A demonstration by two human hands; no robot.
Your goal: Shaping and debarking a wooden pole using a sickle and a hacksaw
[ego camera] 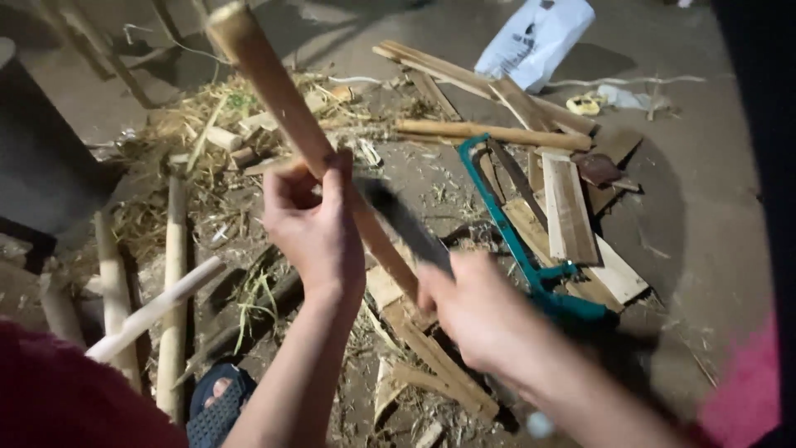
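Gripping a long wooden stick (274,91) in my left hand (315,228), I see the fingers wrapped tight around its middle, so the stick slants up and away to the upper left above the fist and runs on down to the lower right beneath it. My right hand (481,319) sits lower and to the right, closed around the handle of a dark blade (406,224), which is blurred; the blade angles up toward the left hand and lies against or just beside the stick, and I cannot tell which. Just right of the right hand, a teal-framed hacksaw (514,241) lies on the ground among flat wooden offcuts (572,207). Farther left lie pale peeled poles (174,274) and a heap of straw and shavings (207,141). A white plastic bag (535,37) lies at the top, well apart.
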